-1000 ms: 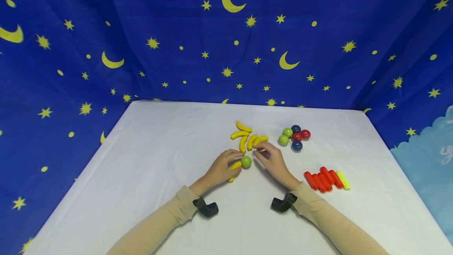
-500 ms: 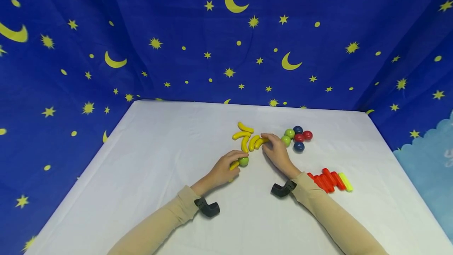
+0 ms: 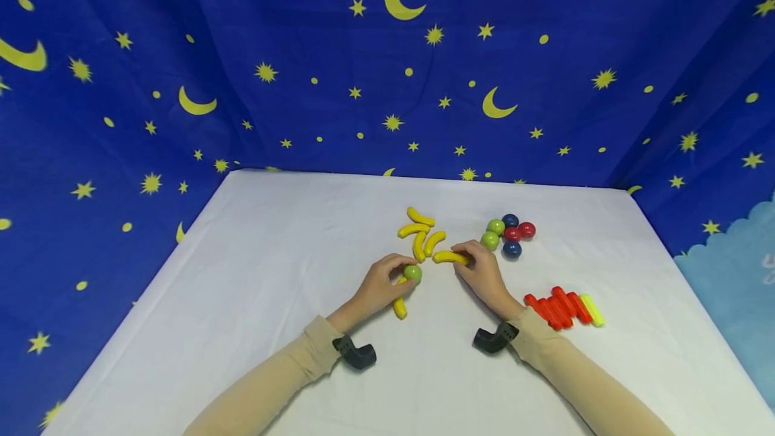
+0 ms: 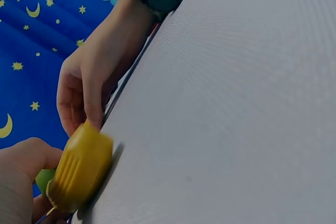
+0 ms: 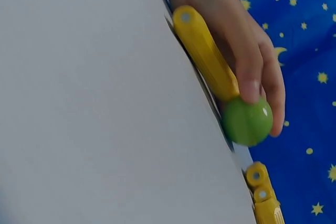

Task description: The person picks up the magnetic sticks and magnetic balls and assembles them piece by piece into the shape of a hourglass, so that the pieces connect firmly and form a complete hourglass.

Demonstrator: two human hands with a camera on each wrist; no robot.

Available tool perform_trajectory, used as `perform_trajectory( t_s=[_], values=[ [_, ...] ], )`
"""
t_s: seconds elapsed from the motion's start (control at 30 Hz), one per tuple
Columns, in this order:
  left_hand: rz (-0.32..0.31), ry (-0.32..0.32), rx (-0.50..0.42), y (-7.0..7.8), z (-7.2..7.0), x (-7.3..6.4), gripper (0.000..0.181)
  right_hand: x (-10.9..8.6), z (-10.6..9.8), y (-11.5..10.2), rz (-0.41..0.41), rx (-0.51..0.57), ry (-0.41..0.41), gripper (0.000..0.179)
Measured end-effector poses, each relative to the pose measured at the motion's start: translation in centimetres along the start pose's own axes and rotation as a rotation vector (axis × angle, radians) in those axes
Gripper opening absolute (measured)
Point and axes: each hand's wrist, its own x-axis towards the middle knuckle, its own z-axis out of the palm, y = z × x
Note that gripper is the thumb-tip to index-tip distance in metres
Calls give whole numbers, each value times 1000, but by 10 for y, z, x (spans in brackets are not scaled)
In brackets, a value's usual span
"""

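Ball (image 3: 413, 274), green: pinched in left hand (image 3: 381, 286), near yellow banana (image 3: 399, 308). Held second banana (image 3: 447, 257) in right hand (image 3: 482, 276). Had room between both, well inside table's far edge (image 3: 339, 177).

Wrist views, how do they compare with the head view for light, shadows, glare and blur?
Head view: brighter, mostly crisp; left wrist: dimmer, fine ripple lines on the white tabletop, dark shadow beside a yellow banana that looks slightly soft; right wrist: also dim, with a small glare spot on the green ball.
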Motion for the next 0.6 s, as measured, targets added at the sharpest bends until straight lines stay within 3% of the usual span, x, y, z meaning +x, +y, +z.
perform_trajectory(
  t_s=[0.37,0.6],
  values=[
    [35,32,51,-5,-1,0,31,-13,11,-16,11,117,-22,29],
    [34,24,54,-5,0,1,29,-17,15,-21,8,120,-32,27]
  ],
)
